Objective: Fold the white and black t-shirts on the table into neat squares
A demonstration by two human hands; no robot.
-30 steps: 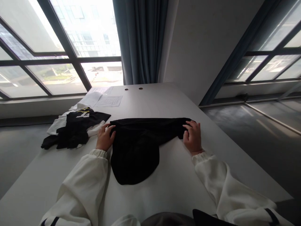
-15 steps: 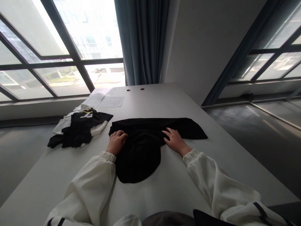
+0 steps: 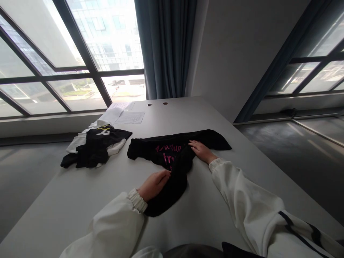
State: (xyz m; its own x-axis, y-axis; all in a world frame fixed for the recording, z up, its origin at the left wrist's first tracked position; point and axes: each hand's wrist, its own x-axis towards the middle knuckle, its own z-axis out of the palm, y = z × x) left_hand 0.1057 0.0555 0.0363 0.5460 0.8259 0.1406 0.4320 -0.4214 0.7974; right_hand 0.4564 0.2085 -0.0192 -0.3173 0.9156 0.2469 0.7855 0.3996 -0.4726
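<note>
Spread across the table before me is a black garment (image 3: 178, 179) with pink lettering showing on its upper part; its exact kind is not clear. My left hand (image 3: 155, 183) grips the garment's edge near the lower middle, fingers closed on the cloth and pulling it over toward the right. On the upper right part of the garment rests my right hand (image 3: 200, 149), its fingers stretched out over the fabric. The far strip of the garment lies flat, while the near part is folded over.
A white table (image 3: 228, 200) bears everything. At its left lies a heap of black and white clothes (image 3: 94, 148). Behind that are some paper sheets (image 3: 130, 117). Two round holes sit near the far end, by a blue curtain (image 3: 168, 50) and windows.
My left hand has moved from the garment's upper left toward me and right, drawing its edge over. Pink lettering has come into view. My right hand has stayed nearly in place.
</note>
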